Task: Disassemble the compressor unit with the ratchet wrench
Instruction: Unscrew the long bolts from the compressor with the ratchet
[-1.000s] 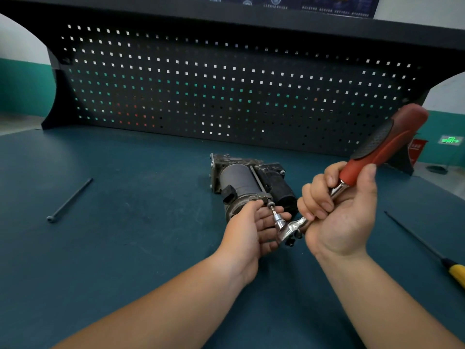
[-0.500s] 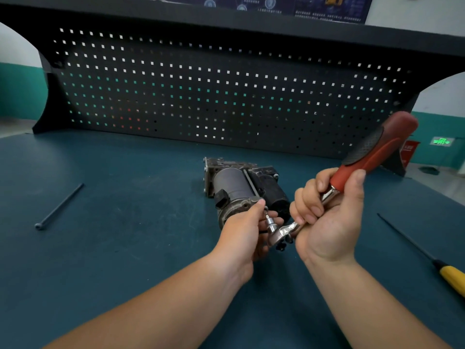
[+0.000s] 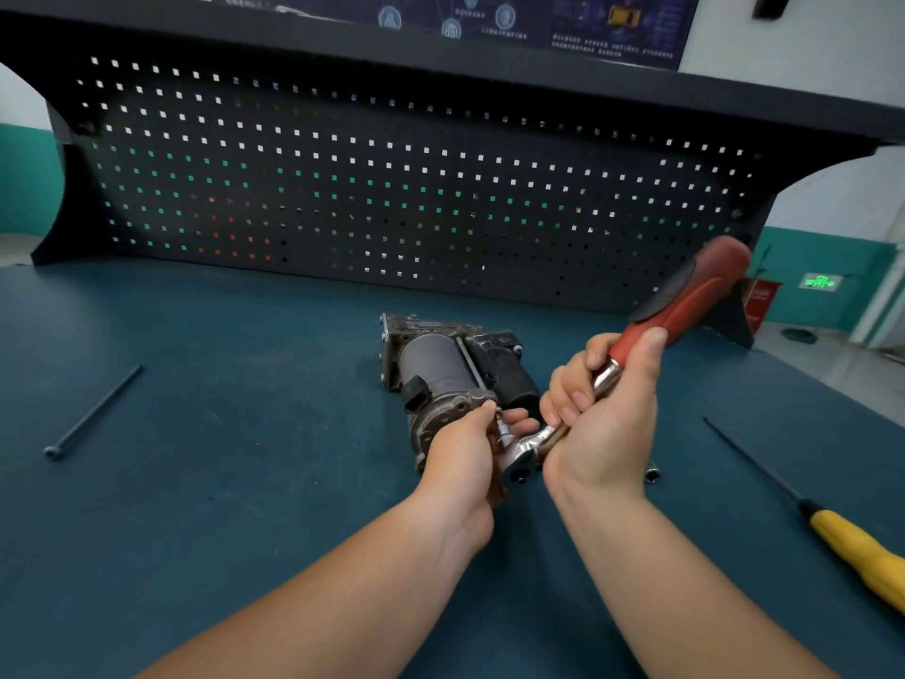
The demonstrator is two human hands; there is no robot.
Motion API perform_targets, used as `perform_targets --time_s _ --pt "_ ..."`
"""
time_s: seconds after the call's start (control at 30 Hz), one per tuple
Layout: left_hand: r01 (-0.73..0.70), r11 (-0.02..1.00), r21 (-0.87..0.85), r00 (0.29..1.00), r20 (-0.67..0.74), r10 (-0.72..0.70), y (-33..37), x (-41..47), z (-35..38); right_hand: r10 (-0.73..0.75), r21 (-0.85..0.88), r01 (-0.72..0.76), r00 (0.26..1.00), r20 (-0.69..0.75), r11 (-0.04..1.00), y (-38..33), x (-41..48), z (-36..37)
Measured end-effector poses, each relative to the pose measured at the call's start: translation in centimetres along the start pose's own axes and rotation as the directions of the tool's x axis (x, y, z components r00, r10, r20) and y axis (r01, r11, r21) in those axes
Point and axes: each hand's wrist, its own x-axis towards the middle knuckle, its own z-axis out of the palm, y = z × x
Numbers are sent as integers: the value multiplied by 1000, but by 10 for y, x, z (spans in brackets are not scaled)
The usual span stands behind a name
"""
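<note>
Compressor unit (image 3: 440,370) lay on its side mid-bench (image 3: 220,482), in front of pegboard (image 3: 392,188). Right hand (image 3: 602,414) clenched round ratchet wrench (image 3: 685,296) at steel shank, red handle slanting up to right. Left hand (image 3: 465,453) pinched socket (image 3: 504,433) on wrench head, at unit's near end. Long bolt (image 3: 93,409) lay well off left; yellow-handled screwdriver (image 3: 857,546) far right; spare socket (image 3: 651,475) just beside right wrist.
</note>
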Motion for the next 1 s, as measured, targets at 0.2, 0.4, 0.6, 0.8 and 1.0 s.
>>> perform_targets --time_s 0.2,0.4,0.6,0.8,1.0 --pt "-11 998 59 999 33 9 3 -6 -1 -41 -140 65 985 165 988 2 -3 8" --pt "-21 994 111 998 56 15 -1 -3 -9 -57 -166 101 966 251 981 2 -5 5" --pt "-12 995 101 994 112 1 -4 -8 -18 -20 -117 31 996 91 993 0 3 -1" --pt "-26 988 151 997 73 15 1 -2 -9 25 -75 -24 1000 7 997 -1 10 -5" --pt "-87 983 162 996 41 81 -4 10 -3 7 -80 -5 1000 29 997 0 7 -4"
